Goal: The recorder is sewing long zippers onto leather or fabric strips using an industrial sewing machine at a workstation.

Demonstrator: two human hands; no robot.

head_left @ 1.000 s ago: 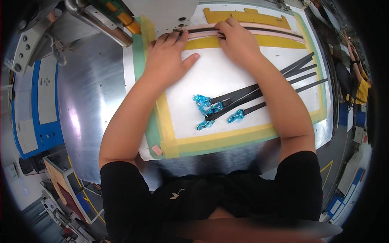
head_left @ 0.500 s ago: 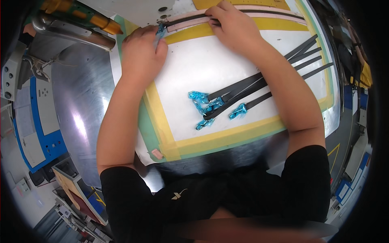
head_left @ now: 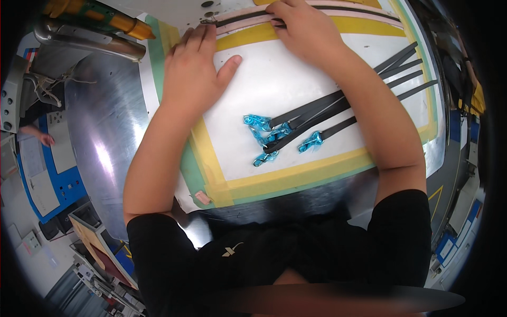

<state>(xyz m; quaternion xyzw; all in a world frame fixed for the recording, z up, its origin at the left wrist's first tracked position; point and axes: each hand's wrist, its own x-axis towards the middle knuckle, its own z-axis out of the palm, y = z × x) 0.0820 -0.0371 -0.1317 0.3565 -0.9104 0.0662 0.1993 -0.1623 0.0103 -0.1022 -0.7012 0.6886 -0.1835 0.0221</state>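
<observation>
While a black strap point(head_left: 244, 18) lies lengthwise between pink strips point(head_left: 249, 24) at the far side of the work area, both hands bear on that line. The left hand point(head_left: 193, 74) covers the strap's left end: fingers extended and together, thumb spread wide, nothing visibly clasped; what lies beneath the fingertips is hidden. The right hand point(head_left: 309, 31) is farther along, its grip curled, thumb and forefinger close together at the strap, with a small dark piece showing beside the thumb. Whether it pinches or merely presses, I cannot tell.

Principal risk, in my judgement: uneven pressure or a dragging right finger could skew the strap out of its channel, and a lifted left hand could release the end. A secondary risk is the right forearm, which passes above loose black straps point(head_left: 317, 120) and could snag them, disturbing their blue-wrapped clasps point(head_left: 311, 141).

A yellow strip point(head_left: 364, 26) borders the channel on the near side. Beyond it, a white sheet point(head_left: 259, 79) is edged with yellow tape point(head_left: 296, 171) and green backing point(head_left: 311, 185); a pink scrap point(head_left: 202, 197) sits at the near left corner. Beneath is a reflective metal table point(head_left: 105, 105). A steel tube point(head_left: 90, 39) and an orange cylinder point(head_left: 132, 27) project at upper left. Farther out are a blue-and-white panel point(head_left: 66, 182), another person's hand point(head_left: 46, 139) near it, and floor marking point(head_left: 437, 203) at right.
</observation>
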